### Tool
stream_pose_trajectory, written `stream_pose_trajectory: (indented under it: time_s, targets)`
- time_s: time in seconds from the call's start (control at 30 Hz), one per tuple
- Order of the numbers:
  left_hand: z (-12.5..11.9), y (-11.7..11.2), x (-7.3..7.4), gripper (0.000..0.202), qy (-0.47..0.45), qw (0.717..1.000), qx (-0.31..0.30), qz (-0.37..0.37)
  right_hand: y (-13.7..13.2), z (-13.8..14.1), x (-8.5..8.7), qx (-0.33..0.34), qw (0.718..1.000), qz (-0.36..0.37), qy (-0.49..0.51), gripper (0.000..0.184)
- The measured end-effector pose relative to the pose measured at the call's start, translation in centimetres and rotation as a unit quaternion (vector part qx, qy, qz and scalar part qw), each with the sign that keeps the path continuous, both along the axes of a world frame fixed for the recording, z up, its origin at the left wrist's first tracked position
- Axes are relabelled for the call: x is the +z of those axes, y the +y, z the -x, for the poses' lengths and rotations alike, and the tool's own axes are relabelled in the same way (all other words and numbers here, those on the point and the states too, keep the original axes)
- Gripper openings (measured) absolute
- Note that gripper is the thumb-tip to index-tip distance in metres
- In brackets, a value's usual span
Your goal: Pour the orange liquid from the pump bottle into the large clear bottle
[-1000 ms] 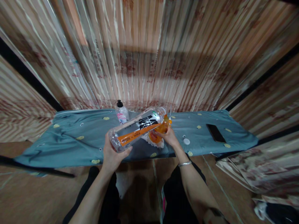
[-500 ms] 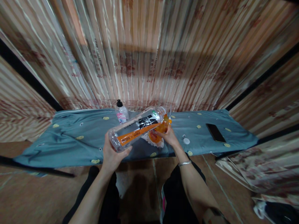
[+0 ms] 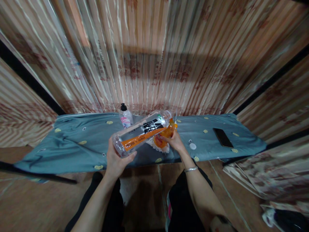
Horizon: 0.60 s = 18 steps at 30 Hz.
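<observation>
My left hand (image 3: 118,161) is wrapped round the base of a large clear plastic bottle (image 3: 140,132) with a silver, black and orange label. That bottle lies tilted nearly level, its uncapped mouth to the right. My right hand (image 3: 174,140) grips a small orange bottle (image 3: 160,139) just beneath that mouth. Whether the two openings touch, or any liquid passes between them, I cannot tell. Under the orange bottle is a white cloth with a ruffled edge (image 3: 164,149). A round white cap (image 3: 192,146) lies to the right of my right hand.
A clear squeeze bottle with a black cap (image 3: 125,116) stands behind the large bottle on the blue-green cloth (image 3: 72,148). Farther right lies a black phone (image 3: 222,137). A pleated curtain (image 3: 145,64) closes off the back, and dark poles (image 3: 272,80) run along both sides.
</observation>
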<state>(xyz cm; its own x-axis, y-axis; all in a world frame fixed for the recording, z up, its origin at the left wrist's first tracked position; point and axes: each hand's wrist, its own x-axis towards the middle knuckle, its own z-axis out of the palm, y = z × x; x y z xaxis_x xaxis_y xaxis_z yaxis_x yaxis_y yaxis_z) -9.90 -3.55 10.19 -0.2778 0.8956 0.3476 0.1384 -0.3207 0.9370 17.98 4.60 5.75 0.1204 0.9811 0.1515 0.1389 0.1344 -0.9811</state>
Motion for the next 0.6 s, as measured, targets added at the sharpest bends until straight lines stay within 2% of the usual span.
stream_pose_trajectory:
  time_s: [0.33, 0.6]
  targets:
    - [-0.1, 0.0, 0.0, 0.091, -0.009, 1.0, -0.007, 0.001, 0.3, -0.2, -0.7, -0.003, 1.0, 0.003, 0.002, 0.076]
    - [0.1, 0.1, -0.3, 0.095, -0.015, 1.0, -0.013, 0.015, 0.6, -0.6, -1.5, -0.033, 0.999, 0.005, -0.041, 0.081]
